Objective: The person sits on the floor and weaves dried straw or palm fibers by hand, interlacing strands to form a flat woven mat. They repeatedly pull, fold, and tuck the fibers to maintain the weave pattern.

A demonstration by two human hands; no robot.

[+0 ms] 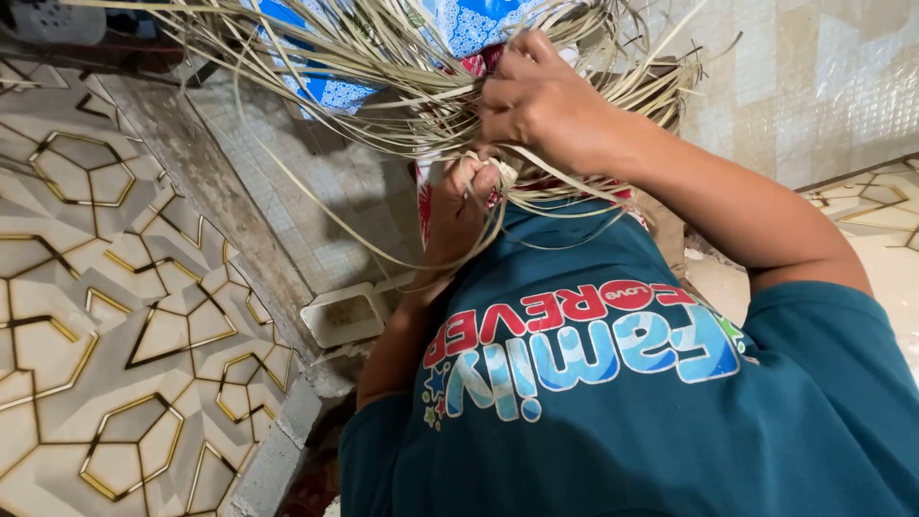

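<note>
Straw strips (383, 57) bunched above lap — right hand (541, 101) clenched on bundle, left hand (458, 206) just below, gripping strands (fingers partly hidden). White rectangular tray (345, 314) on floor edge, left.

Strips (383, 57) cut off at top edge; left hand (458, 206) fingers buried among strips

I see soft, even indoor light, fairly bright, with no harsh glare. Faint shadows fall from the straw strips (383, 57) onto the pale mosaic wall (325, 191). Focus is sharp at centre; the frame's edges bend slightly.
</note>
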